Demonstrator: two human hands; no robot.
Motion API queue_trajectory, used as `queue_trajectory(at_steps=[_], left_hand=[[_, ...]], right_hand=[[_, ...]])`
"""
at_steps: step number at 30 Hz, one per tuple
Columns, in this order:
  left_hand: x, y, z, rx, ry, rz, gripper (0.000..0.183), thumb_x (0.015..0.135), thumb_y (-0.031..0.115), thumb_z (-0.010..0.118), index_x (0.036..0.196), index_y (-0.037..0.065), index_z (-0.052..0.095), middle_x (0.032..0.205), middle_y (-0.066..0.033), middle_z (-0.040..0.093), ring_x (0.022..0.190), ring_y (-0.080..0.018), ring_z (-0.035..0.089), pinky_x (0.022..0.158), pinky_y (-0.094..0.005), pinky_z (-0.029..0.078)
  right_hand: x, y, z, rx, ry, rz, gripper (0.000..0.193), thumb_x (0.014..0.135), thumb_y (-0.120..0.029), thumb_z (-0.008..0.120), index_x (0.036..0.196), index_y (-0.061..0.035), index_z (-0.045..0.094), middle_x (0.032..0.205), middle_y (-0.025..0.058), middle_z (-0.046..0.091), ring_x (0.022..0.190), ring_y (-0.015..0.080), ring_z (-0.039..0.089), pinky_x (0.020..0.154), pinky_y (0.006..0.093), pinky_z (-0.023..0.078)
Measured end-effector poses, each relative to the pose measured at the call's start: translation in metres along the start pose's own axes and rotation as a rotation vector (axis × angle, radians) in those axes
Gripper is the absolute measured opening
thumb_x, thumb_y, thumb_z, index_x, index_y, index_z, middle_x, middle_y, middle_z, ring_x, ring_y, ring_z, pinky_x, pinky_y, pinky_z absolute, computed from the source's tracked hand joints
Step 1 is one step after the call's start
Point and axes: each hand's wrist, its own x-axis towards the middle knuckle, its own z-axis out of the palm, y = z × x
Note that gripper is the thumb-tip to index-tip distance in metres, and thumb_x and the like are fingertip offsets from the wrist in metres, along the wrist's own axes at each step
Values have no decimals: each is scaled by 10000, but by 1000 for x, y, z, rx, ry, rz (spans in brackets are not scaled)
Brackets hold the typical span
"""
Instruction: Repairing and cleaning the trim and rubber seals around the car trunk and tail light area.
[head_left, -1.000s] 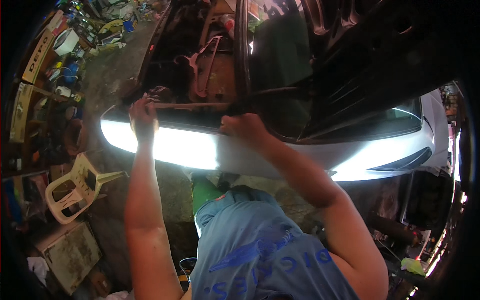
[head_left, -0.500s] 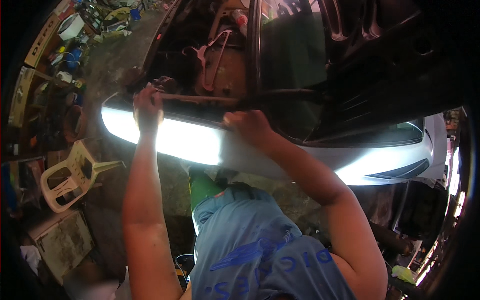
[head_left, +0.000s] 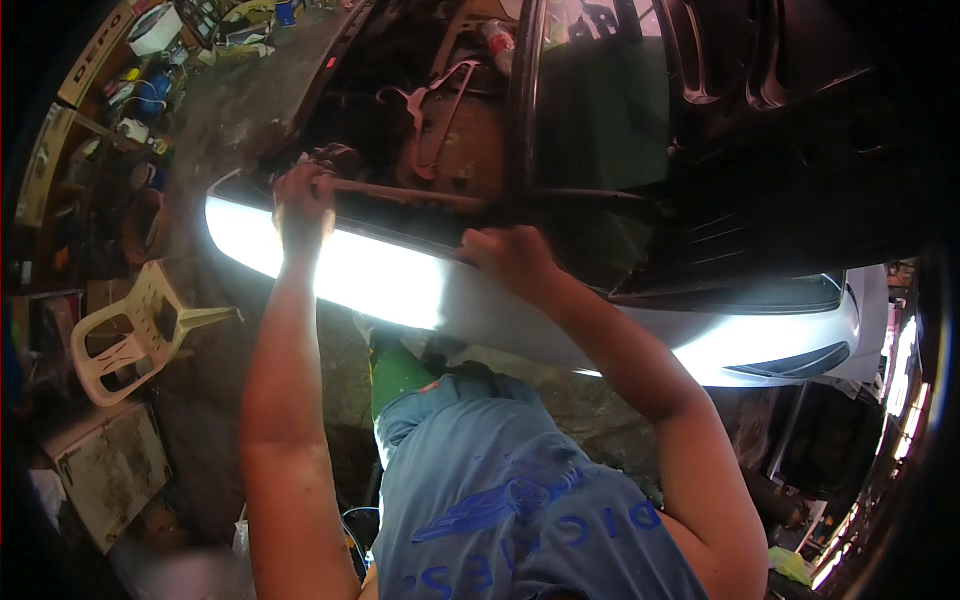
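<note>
A long white car bumper (head_left: 380, 278) crosses the middle of the view, brightly lit on its left half. My left hand (head_left: 303, 208) is at its upper edge near the left end, fingers bent over the dark rim; what they close on is hidden. Farther right along the same edge, my right hand (head_left: 512, 258) is closed like a fist, knuckles up, and its fingertips cannot be seen. Between the hands runs a thin brownish strip (head_left: 410, 194) just beyond the edge. A dark crumpled thing (head_left: 335, 160) lies close to my left fingertips.
Inside the dark car body are a pink clothes hanger (head_left: 440, 115) and a bottle (head_left: 497, 42). A cream plastic chair (head_left: 140, 335) lies on the left, near cluttered shelves (head_left: 75, 165). A dirty pale board (head_left: 115, 475) is at lower left.
The view has shifted slightly, so the hanger appears farther right and the chair farther left. Both hands stay at about the same places along the bumper's edge.
</note>
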Motion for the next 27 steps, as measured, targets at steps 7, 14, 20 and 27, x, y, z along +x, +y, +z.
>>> queue_trajectory(at_steps=[7, 14, 20, 27], left_hand=[[-1, 0, 0, -2, -7, -8, 189, 905, 243, 608, 1044, 125, 659, 1170, -88, 653, 1144, -308, 569, 986, -430, 465], [-2, -4, 2, -8, -1, 1, 154, 888, 228, 626, 1005, 133, 657, 1252, -108, 639, 1149, -296, 583, 972, -440, 490], [-2, -6, 5, 13, 3, 18, 210, 933, 289, 575, 1076, 147, 633, 1157, -65, 649, 1161, -339, 555, 987, -456, 460], [-2, -10, 8, 37, 0, 19, 228, 944, 315, 560, 1085, 149, 627, 1193, -71, 638, 1218, -352, 530, 1028, -463, 437]], right_hand=[[13, -9, -9, 114, 27, 23, 193, 897, -267, 660, 877, -98, 569, 768, 110, 681, 742, 340, 691, 588, 445, 541], [-17, 1, -11, 218, -9, 278, 215, 866, -257, 696, 960, -89, 601, 903, 149, 695, 861, 348, 684, 718, 466, 541], [-2, -15, 11, 176, 62, 263, 194, 829, -203, 717, 959, -98, 620, 901, 137, 669, 909, 345, 660, 751, 465, 533], [-13, 9, -16, 107, -16, 41, 159, 827, -188, 701, 907, -90, 605, 850, 131, 649, 840, 326, 666, 699, 465, 527]])
